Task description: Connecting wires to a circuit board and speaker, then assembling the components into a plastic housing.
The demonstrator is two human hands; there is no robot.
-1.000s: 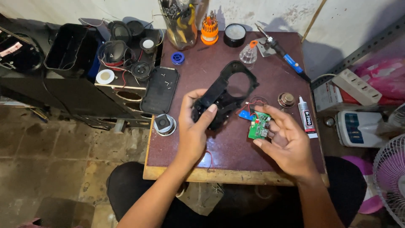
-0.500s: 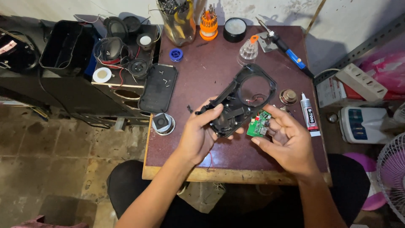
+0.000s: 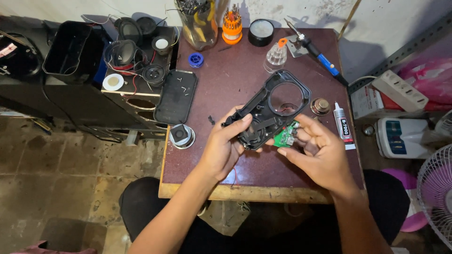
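table [image 3: 221, 89]: a dark red top, sitting under the hands and carrying the tools and parts.
cabinet [image 3: 94, 101]: standing against the table's left edge, with loose speaker cones [image 3: 123, 51] and wires lying on top.
bin [image 3: 68, 51]: a black box, sitting on the cabinet's far left.
frame [image 3: 270, 110]: a black plastic shell with a round hole at its far end, being held tilted just above the table's middle, between both hands.
left hand [image 3: 225, 146]: gripping the frame's near left end, thumb lying over the top edge, fingers curling underneath.
right hand [image 3: 316, 151]: fingers closing on the board, holding it against the frame's near right side.
panel [image 3: 176, 96]: a flat black plate, lying on the table's left edge, small screws resting on it.
jar [image 3: 197, 19]: standing at the far edge, full of tools.
iron [image 3: 318, 54]: a blue-handled soldering iron, lying at the far right, near a clear cap [image 3: 276, 54].
glue [image 3: 342, 124]: a white tube, lying just right of the right hand.
magnet [image 3: 181, 135]: a round metal part, sitting left of the left hand.
board [image 3: 285, 135]: a small green circuit board, being pinched at the right fingertips, touching the frame.
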